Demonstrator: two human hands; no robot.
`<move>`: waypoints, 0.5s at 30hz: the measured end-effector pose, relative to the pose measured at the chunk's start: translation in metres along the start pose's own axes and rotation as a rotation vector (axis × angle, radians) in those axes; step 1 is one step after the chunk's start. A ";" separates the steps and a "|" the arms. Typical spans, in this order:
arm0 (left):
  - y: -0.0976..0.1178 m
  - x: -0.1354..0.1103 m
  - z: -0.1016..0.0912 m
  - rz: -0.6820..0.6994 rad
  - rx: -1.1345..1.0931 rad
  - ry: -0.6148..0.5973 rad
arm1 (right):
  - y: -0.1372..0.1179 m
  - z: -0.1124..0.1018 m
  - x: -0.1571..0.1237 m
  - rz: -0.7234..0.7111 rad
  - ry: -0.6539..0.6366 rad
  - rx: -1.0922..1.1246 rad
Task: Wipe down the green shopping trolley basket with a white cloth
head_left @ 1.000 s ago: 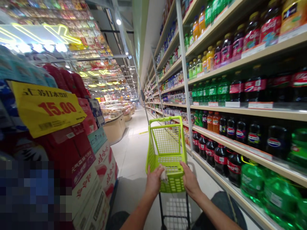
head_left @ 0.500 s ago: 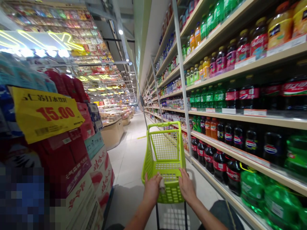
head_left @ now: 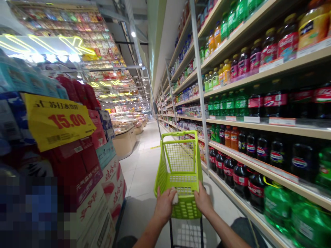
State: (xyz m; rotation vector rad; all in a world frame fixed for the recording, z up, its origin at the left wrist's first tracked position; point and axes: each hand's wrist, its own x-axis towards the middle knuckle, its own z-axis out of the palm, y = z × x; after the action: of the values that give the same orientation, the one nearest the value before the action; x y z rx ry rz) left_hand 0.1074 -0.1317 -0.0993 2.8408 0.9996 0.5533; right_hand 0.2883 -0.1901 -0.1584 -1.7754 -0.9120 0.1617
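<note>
Head view: lime-green plastic cart (head_left: pixel 182 178), lattice-walled, dark-legged; both hands (head_left: pixel 163 206) grasping its near edge (head_left: pixel 186 197).

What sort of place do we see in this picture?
Most likely a supermarket: a green shopping cart, long shelves of bottled drinks, and a yellow price sign reading 15.00.

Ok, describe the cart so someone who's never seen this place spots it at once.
Find the tall drinks shelving on the right. On the pale floor left of it stands the cart, left hand and right hand at its near end. Its yellow-green lattice basket sets it apart from the cartons and bottles on either side.
</note>
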 end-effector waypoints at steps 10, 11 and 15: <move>0.050 0.009 0.019 0.101 -0.140 0.050 | 0.009 0.012 -0.007 -0.020 0.014 0.112; 0.047 0.009 0.018 0.108 -0.140 0.057 | 0.011 0.010 -0.005 -0.016 0.007 0.121; 0.006 -0.002 0.004 0.019 -0.099 0.087 | 0.011 0.004 0.001 -0.002 -0.011 0.104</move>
State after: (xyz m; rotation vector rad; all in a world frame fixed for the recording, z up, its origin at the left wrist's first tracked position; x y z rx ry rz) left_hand 0.1109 -0.1381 -0.1025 2.7629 0.9316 0.7136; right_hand 0.2924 -0.1875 -0.1693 -1.6786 -0.8968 0.2141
